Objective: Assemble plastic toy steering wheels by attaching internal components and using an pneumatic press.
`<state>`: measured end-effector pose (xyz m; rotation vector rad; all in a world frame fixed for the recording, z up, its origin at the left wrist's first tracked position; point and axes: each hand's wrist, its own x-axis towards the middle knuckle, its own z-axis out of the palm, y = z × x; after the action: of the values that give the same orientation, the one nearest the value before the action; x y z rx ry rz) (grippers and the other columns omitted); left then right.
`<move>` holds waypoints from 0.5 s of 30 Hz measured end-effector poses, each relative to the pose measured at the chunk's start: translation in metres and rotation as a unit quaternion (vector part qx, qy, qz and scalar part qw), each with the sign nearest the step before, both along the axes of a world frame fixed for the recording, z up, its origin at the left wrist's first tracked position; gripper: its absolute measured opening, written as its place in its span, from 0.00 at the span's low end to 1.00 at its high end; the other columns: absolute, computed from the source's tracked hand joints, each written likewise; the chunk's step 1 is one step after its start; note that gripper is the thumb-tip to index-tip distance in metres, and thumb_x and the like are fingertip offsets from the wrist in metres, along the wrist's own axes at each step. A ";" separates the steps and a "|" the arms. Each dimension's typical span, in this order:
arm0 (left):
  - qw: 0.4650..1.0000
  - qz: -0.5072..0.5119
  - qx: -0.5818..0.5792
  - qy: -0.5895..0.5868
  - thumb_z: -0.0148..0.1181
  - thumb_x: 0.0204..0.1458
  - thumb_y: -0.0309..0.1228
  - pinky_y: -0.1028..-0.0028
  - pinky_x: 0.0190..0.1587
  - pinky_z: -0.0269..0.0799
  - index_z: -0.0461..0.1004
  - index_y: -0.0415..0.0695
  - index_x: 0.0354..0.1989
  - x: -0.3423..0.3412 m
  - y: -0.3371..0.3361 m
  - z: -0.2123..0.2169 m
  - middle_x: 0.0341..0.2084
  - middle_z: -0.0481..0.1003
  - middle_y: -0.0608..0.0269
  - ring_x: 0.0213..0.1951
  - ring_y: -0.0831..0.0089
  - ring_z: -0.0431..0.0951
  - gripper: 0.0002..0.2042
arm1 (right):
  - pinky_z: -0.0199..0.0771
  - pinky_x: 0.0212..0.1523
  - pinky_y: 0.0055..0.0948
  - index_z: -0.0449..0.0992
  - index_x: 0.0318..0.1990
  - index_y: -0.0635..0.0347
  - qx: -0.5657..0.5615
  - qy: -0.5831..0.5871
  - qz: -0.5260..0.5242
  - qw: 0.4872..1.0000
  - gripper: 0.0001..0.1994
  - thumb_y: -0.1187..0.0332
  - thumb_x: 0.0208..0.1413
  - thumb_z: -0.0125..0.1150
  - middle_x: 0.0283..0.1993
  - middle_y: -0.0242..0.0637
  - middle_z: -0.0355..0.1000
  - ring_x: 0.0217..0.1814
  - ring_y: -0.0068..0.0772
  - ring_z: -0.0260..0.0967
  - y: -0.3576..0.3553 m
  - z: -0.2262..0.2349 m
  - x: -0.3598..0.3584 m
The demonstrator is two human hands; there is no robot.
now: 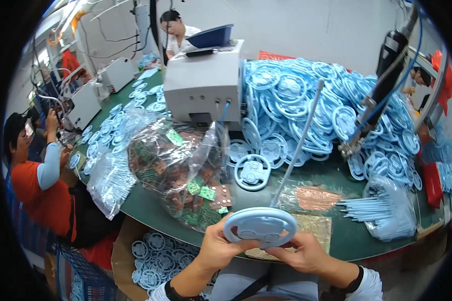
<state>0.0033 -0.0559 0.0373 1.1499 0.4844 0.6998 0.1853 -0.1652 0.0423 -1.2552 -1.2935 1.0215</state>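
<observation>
Just over the near edge of the bench, a light blue plastic toy steering wheel is held tilted between both hands. My left hand grips its left rim, with the thumb along the lower edge. On the right side, my right hand closes around the lower right rim, its thumb close to the left one. A long pale blue rod rises from behind the wheel, leaning right; whether it is joined to the wheel cannot be seen. Another blue wheel lies on the bench beyond.
A big heap of blue wheels stands beside a grey machine. Left lies a clear bag of circuit boards; right, a pile of small copper-coloured pieces and bagged rods. A black tool hangs above. Co-workers sit around.
</observation>
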 end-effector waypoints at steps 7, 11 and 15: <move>0.998 -0.003 -0.019 -0.063 0.73 0.44 0.19 0.74 0.50 0.73 0.74 0.34 0.51 0.003 -0.006 -0.009 0.44 0.78 0.59 0.45 0.74 0.77 0.23 | 0.78 0.32 0.25 0.79 0.47 0.63 0.021 -0.055 -0.008 0.998 0.13 0.70 0.55 0.68 0.34 0.40 0.80 0.29 0.26 0.77 -0.006 0.004 0.004; 1.000 0.020 0.011 -0.017 0.74 0.42 0.21 0.74 0.48 0.72 0.75 0.35 0.50 0.000 -0.009 -0.012 0.42 0.78 0.61 0.43 0.75 0.76 0.23 | 0.78 0.37 0.28 0.78 0.48 0.63 -0.054 -0.079 0.020 0.995 0.16 0.69 0.53 0.70 0.40 0.40 0.80 0.37 0.29 0.79 -0.004 0.030 0.017; 0.993 0.020 0.107 0.052 0.75 0.40 0.22 0.74 0.47 0.70 0.78 0.37 0.48 -0.002 -0.008 -0.008 0.40 0.76 0.62 0.42 0.75 0.74 0.23 | 0.75 0.47 0.32 0.76 0.52 0.62 0.113 -0.115 -0.041 0.986 0.22 0.68 0.49 0.73 0.51 0.42 0.77 0.51 0.33 0.75 0.008 0.055 0.031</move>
<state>0.0016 -0.0638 0.0298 1.3865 0.5315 0.7429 0.2166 -0.1574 0.0974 -1.2658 -1.4748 0.6642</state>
